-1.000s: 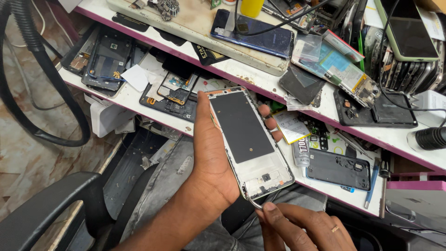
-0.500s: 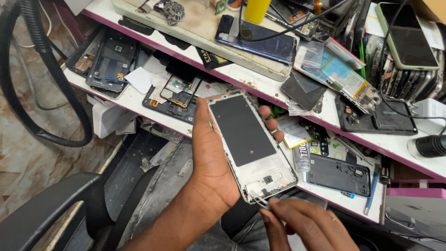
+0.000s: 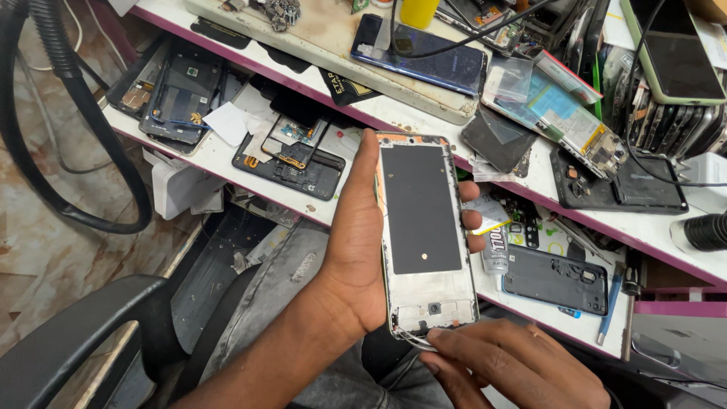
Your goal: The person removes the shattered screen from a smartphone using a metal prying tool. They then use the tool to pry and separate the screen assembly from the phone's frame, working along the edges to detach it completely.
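Phone frame (image 3: 424, 235), stripped of its glass and showing a dark rectangular panel set in a pale metal-and-plastic surround, is held upright over the lap, in front of the lower white shelf (image 3: 227, 163); it is cradled in the left hand (image 3: 356, 257), the thumb laid along its left edge and the fingertips (image 3: 471, 220) wrapped round the right edge, so that the grasp is closed on the two long sides only. The right hand (image 3: 507, 363) is brought to the bottom edge, its fingers pinched together on what seems to be a thin metal tool (image 3: 415, 341); the tool is too slender for its kind to be told, and its tip is set against the lower corner of the frame.

Such a part is judged light and thin, stiff along its length yet easily bent or twisted if pressed at the middle; the exposed panel and the small openings near the bottom are likely fragile and are best left untouched. Hold is best taken at the long side rails, as is done now, with pressure kept slight; the smooth edges may prove slippery.

Just behind the frame a small glue tube (image 3: 496, 254) and a dark back cover (image 3: 556, 279) are laid on the shelf.
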